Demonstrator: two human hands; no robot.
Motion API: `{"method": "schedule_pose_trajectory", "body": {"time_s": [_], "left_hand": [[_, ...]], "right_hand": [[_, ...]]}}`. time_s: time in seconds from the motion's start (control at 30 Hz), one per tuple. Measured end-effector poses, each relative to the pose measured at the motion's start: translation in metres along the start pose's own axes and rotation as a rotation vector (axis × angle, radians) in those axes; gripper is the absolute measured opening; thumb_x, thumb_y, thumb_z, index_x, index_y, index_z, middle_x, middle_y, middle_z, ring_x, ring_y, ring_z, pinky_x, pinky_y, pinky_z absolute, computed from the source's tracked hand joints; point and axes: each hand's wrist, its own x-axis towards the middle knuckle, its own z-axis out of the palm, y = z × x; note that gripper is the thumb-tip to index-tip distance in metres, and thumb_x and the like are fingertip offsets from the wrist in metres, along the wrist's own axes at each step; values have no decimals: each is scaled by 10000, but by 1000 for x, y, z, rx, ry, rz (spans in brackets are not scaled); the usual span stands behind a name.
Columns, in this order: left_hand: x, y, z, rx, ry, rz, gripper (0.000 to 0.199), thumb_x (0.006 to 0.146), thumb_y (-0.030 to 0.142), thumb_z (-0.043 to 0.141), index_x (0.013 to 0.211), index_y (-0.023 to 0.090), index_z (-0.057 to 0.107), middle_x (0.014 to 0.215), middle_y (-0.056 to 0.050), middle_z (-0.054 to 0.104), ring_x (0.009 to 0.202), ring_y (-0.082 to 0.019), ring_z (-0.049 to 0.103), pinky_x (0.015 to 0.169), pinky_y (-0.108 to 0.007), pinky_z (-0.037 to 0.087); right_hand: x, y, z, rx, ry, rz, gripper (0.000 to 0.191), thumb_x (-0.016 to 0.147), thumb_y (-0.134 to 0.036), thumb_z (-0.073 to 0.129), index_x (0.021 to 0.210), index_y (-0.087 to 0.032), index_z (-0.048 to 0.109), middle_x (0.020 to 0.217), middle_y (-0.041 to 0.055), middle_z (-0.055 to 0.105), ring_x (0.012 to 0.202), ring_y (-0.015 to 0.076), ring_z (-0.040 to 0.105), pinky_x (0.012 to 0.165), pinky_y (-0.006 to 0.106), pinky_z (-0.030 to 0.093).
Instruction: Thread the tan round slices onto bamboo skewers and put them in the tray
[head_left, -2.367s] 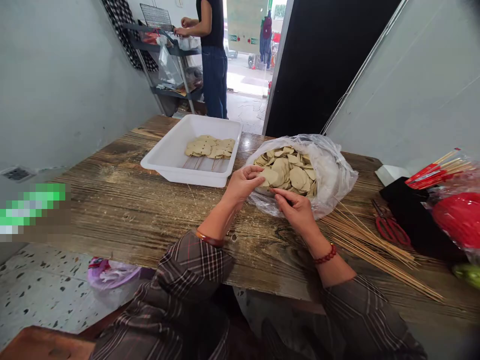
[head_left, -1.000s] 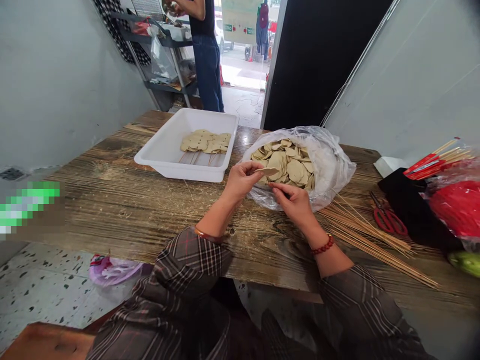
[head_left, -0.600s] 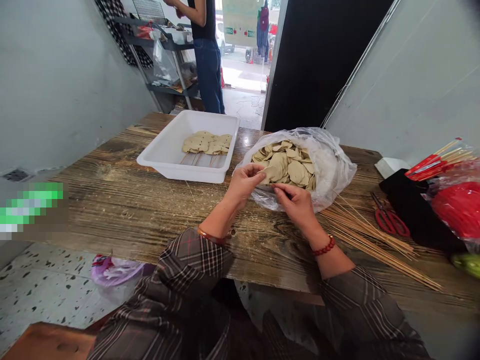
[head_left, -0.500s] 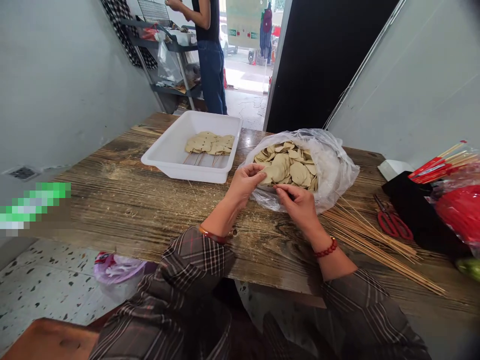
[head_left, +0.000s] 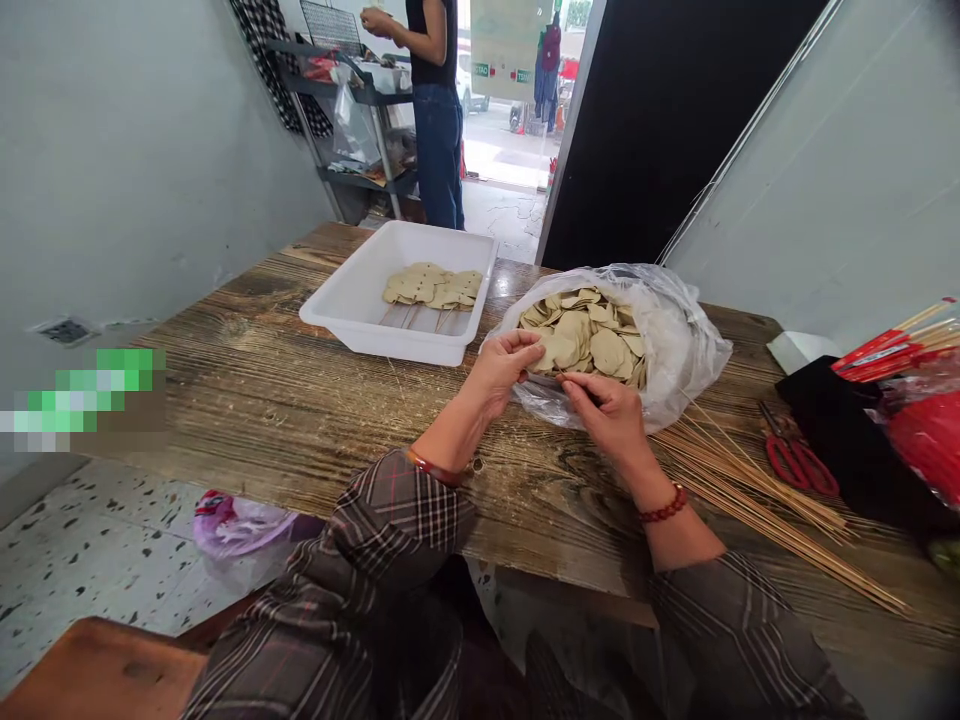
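Observation:
My left hand (head_left: 504, 368) pinches a thin, round beige slice (head_left: 553, 352) between thumb and fingers at the near left rim of a clear plastic bag (head_left: 694, 345). Many like slices (head_left: 609, 352) fill the bag's open mouth. Just to the right, my right hand (head_left: 609, 408) is closed, its thumb and forefinger on what looks like a thin bamboo skewer, mostly hidden by the fingers. Its tip is close to the slice; whether it touches cannot be made out. Skewered slices (head_left: 433, 286) lie flat in a white plastic tub (head_left: 330, 318), their sticks pointing towards me.
Loose bamboo skewers (head_left: 765, 500) lie to my right. Beyond them are red-handled scissors (head_left: 801, 462), a black box (head_left: 825, 410) and red packaging (head_left: 926, 430). A person (head_left: 435, 110) stands by a shelf cart (head_left: 367, 95). Below left hangs a purple bag (head_left: 240, 530).
The whole view has shifted slightly, so things appear a little further right. Both hands keep nearly the same place and grip at the bag.

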Motion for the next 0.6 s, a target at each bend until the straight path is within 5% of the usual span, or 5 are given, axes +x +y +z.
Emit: {"method": "schedule_pose_trajectory", "body": {"time_s": [0.37,0.6], "left_hand": [[-2,-9,4,24,-74,31,303,570,294,788,777,135,634,621,33,582,492,-42,426,460,-199,238],[-3,-8,5,50,-72,91,305,568,314,804,759,141,641,626,33,591,553,-56,468,539,-203,339]], "right_hand": [[0,-3,0,-64,35,-3,244,885,-322,573,922,-179,767,875,71,773,754,205,702,722,322,538],[0,-3,2,-37,32,90,267,877,-342,571,905,-159,764,754,59,748,656,191,668,645,308,511]]}}
